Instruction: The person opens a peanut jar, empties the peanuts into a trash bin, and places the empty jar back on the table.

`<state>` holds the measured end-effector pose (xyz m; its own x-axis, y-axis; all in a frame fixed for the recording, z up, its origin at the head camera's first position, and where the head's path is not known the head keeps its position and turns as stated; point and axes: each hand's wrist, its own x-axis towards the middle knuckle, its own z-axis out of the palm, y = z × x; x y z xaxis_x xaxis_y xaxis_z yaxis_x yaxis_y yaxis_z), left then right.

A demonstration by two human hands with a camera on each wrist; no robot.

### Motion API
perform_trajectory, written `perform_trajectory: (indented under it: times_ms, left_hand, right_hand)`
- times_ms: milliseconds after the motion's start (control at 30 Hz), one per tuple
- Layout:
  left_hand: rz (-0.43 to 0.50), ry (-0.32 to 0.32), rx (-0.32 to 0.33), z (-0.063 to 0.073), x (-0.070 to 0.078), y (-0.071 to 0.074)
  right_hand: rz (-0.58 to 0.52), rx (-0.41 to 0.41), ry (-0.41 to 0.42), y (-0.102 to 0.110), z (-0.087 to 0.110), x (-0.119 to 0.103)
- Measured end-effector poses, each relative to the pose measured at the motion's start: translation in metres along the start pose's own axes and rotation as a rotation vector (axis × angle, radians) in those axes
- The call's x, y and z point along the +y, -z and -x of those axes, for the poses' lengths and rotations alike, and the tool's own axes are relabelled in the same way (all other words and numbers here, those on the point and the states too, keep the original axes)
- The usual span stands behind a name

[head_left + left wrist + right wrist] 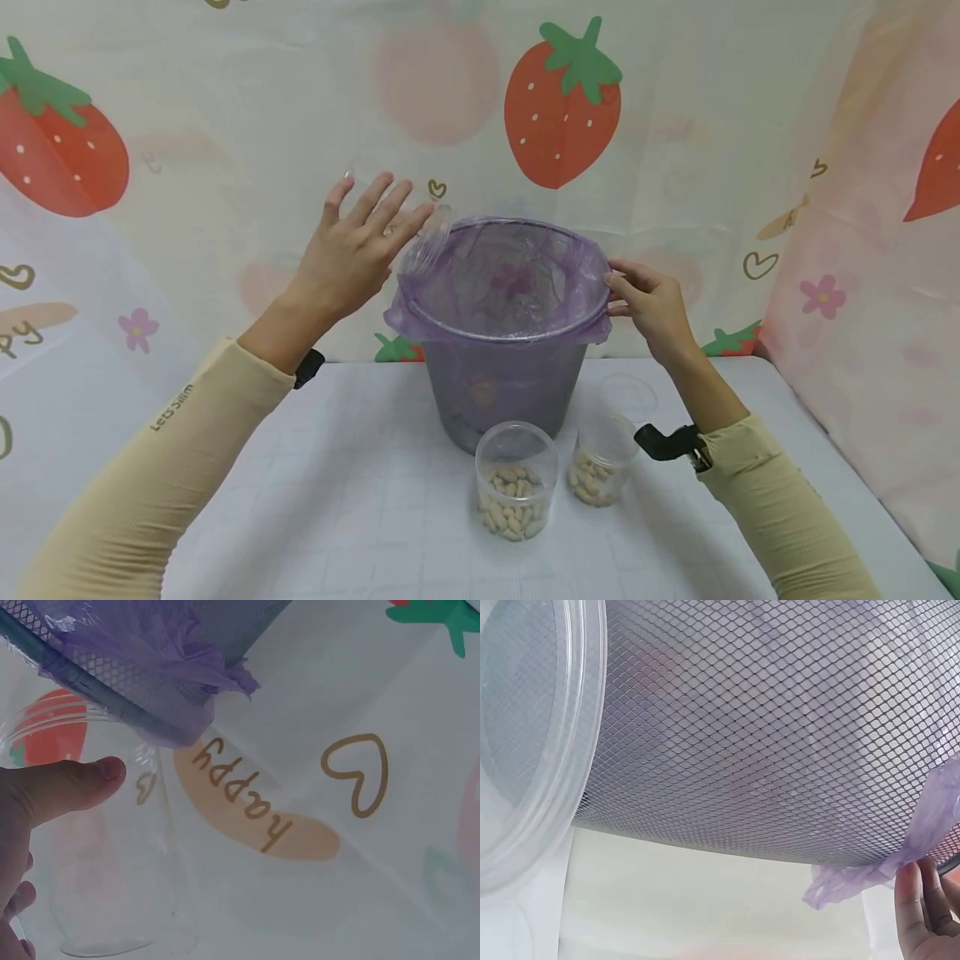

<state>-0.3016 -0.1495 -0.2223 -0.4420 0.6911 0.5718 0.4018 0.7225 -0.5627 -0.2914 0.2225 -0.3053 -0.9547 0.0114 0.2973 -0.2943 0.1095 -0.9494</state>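
My left hand [352, 258] holds a clear plastic jar [429, 246] by its side, tilted so the mouth meets the left rim of a mesh bin [502, 383]. In the left wrist view the thumb lies across the jar [112, 862], and nothing shows inside it. A purple plastic bag [408, 317] lines the bin and folds over its rim. At the right side, my right hand [652, 308] pinches the rim and bag between thumb and fingers. The right wrist view shows its fingertips [909, 881] against the bag's edge [840, 881].
Two clear jars, a larger one [517, 450] and a smaller one [606, 442], stand before the bin with pale peanut-like pieces at the bottom. A faint clear disc [628, 392] lies behind the smaller jar. A strawberry-print cloth [300, 108] hangs behind the white table [360, 500].
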Motion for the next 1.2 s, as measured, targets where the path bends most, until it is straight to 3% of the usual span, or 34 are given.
perform_trajectory:
  times_ms: [367,1200]
  left_hand:
    - [0.06,0.037,-0.034,0.0033,-0.0025,-0.0019]
    - [0.069,0.048,0.023,0.0064,-0.0034,-0.0039]
  right_hand:
    - [-0.005,-0.001,0.005,0.0001,-0.0003,0.0006]
    - [-0.03,-0.011,-0.003,0.0005,-0.0002,0.0003]
